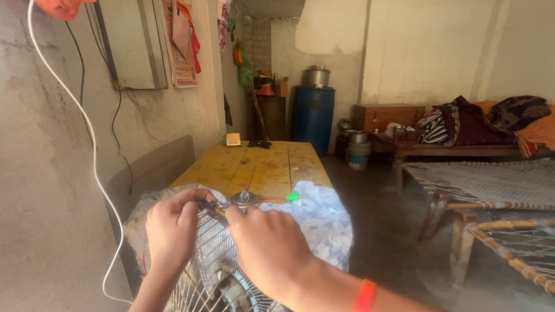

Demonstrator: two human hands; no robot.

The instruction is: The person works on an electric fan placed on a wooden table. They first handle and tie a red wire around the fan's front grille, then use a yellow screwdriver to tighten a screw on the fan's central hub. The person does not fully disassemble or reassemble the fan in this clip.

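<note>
A round wire fan guard (pixel 202 271) stands tilted at the near end of a yellow wooden table (pixel 260 164), over a white patterned cloth (pixel 324 216). My left hand (pixel 170 228) pinches the guard's top rim. My right hand (pixel 269 248), with an orange band on the wrist, grips a slim dark tool (pixel 215 209) pressed to the same spot on the rim. A small round metal part (pixel 244 199) sits just behind the fingers. A small green object (pixel 293 197) with a red wire lies on the cloth to the right.
A white cable (pixel 92 150) hangs down the rough left wall. A small box (pixel 233 139) lies on the table's far end. Behind stand a blue barrel (pixel 313 118) with a metal pot, and woven cots (pixel 491 185) fill the right side.
</note>
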